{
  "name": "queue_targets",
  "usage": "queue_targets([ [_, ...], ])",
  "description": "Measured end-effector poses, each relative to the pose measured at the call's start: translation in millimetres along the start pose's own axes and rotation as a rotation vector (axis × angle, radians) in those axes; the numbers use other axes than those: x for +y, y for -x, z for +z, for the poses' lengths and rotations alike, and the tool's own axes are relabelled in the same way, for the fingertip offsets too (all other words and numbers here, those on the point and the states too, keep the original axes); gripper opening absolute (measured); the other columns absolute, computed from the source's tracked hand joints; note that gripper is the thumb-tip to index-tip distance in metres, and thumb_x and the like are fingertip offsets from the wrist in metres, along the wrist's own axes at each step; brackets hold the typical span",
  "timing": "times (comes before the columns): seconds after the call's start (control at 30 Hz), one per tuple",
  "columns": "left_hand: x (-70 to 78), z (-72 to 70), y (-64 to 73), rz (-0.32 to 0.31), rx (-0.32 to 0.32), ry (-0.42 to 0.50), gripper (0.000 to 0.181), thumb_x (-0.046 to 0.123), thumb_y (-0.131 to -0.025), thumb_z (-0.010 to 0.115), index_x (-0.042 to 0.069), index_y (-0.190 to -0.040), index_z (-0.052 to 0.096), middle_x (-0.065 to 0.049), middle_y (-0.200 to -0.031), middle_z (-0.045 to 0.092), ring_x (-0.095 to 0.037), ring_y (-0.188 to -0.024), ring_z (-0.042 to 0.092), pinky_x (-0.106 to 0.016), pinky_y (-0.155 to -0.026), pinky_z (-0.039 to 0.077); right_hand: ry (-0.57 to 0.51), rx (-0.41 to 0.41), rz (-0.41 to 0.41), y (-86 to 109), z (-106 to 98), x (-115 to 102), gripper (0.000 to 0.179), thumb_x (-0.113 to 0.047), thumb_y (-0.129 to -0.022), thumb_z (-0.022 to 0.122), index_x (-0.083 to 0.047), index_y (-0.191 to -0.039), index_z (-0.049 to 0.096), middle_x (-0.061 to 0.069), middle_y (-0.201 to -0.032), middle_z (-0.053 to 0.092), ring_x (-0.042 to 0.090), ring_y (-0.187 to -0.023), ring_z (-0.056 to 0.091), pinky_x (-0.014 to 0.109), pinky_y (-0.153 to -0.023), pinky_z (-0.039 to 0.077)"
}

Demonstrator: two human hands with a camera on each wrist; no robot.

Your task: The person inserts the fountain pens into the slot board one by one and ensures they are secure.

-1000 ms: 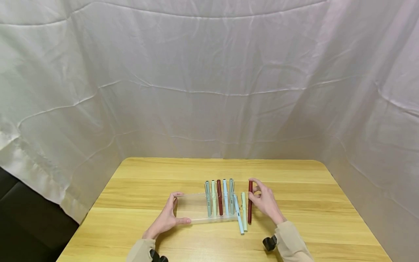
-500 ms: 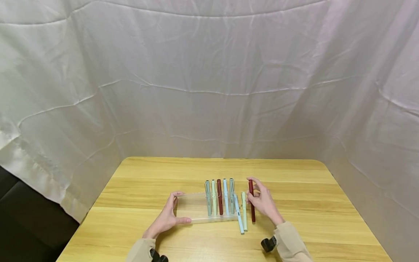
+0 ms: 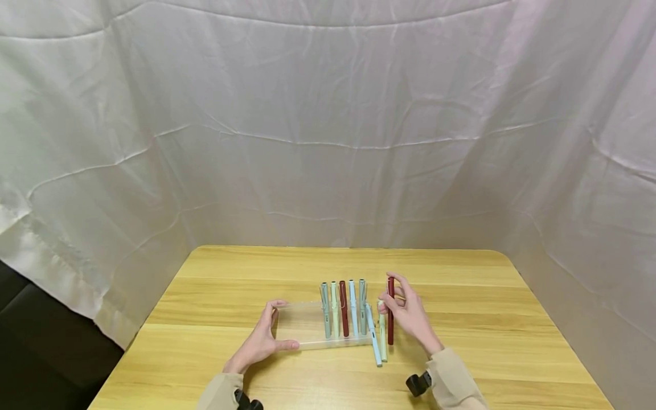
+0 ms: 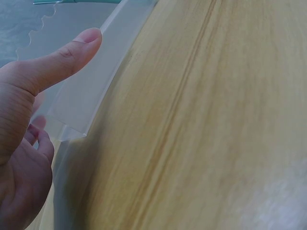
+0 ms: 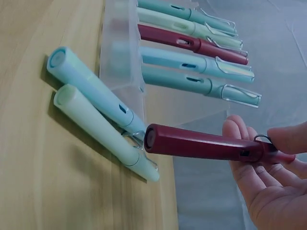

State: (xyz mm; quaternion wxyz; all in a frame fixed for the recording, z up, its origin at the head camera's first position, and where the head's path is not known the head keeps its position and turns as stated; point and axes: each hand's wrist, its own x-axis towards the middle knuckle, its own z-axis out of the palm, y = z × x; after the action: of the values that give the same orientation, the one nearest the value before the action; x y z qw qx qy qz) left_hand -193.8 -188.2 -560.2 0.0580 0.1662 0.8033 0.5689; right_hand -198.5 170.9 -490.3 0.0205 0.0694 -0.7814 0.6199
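Observation:
My left hand (image 3: 260, 336) grips the left end of a clear plastic pen rack (image 3: 302, 324), its thumb (image 4: 72, 55) on the front wall. Several capped pens lie side by side across the rack's right part: a teal pen (image 3: 326, 310), a pale green one, a dark red pen (image 3: 344, 310), a light blue one and another teal one. My right hand (image 3: 412, 313) pinches a second dark red pen (image 5: 196, 143) by its cap end, between thumb and fingers. Below it on the table, a light blue pen (image 5: 91, 86) and a pale green pen (image 5: 100, 129) lie close together.
The wooden table (image 3: 246, 273) holds all of this. Pale grey curtains (image 3: 328, 142) hang behind and on both sides of it. A dark object (image 3: 41, 341) stands off the table at the lower left.
My right hand has shifted slightly left and farther from me with the dark red pen, whose tilt changed a little. The left hand and the rack stay where they were.

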Motion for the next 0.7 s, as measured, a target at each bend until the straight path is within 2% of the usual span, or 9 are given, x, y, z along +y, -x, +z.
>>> queue_targets([
  [0.17,0.1,0.2,-0.1,-0.009,-0.001,0.002,0.103,0.014,-0.064,0.093,0.003,-0.144,0.030,-0.020,-0.157,0.030,-0.034,-0.154,0.019,-0.042,-0.130,0.008,0.007,0.006,-0.048,0.6,5,-2,0.052,0.007,-0.100,0.050,-0.008,-0.148,0.037,0.029,-0.102,0.068,0.015,-0.078,0.072,0.043,-0.081,0.067],
  [0.23,0.5,0.3,0.0,-0.011,-0.001,0.003,0.103,0.014,-0.064,0.093,0.003,-0.144,0.030,-0.020,-0.157,0.030,-0.034,-0.154,0.020,-0.042,-0.130,0.008,0.034,0.011,-0.079,0.8,6,-2,0.049,0.007,-0.100,0.050,-0.009,-0.145,0.040,0.027,-0.102,0.069,0.007,-0.079,0.069,0.039,-0.080,0.067],
  [0.33,1.3,0.5,0.3,-0.010,0.002,0.004,0.103,0.013,-0.063,0.093,0.002,-0.144,0.030,-0.020,-0.157,0.030,-0.034,-0.154,0.020,-0.041,-0.130,0.008,0.100,0.022,-0.141,1.7,8,-1,0.043,0.002,-0.101,0.051,-0.009,-0.142,0.043,0.024,-0.103,0.072,0.005,-0.084,0.067,0.029,-0.076,0.063],
  [0.47,1.3,0.7,0.6,-0.006,0.005,0.005,0.103,0.013,-0.063,0.093,0.002,-0.144,0.031,-0.020,-0.156,0.031,-0.033,-0.153,0.021,-0.042,-0.130,0.008,0.142,0.033,-0.186,2.2,11,-1,0.042,-0.002,-0.103,0.050,-0.008,-0.143,0.041,0.024,-0.107,0.072,0.008,-0.087,0.064,0.021,-0.074,0.055],
  [0.6,1.3,0.9,0.5,-0.007,0.007,0.008,0.103,0.013,-0.063,0.093,0.002,-0.144,0.031,-0.020,-0.156,0.031,-0.034,-0.153,0.020,-0.042,-0.130,0.008,0.124,0.029,-0.151,2.6,14,-3,0.042,-0.002,-0.103,0.050,-0.005,-0.144,0.039,0.026,-0.115,0.071,0.017,-0.092,0.067,0.019,-0.080,0.057],
  [0.7,1.3,0.9,0.4,-0.007,0.008,0.010,0.103,0.013,-0.063,0.093,0.002,-0.144,0.031,-0.019,-0.156,0.031,-0.034,-0.153,0.020,-0.042,-0.130,0.008,0.120,0.032,-0.122,3.1,16,-5,0.038,-0.001,-0.102,0.051,-0.004,-0.139,0.043,0.025,-0.119,0.070,0.029,-0.105,0.069,0.018,-0.087,0.058],
])
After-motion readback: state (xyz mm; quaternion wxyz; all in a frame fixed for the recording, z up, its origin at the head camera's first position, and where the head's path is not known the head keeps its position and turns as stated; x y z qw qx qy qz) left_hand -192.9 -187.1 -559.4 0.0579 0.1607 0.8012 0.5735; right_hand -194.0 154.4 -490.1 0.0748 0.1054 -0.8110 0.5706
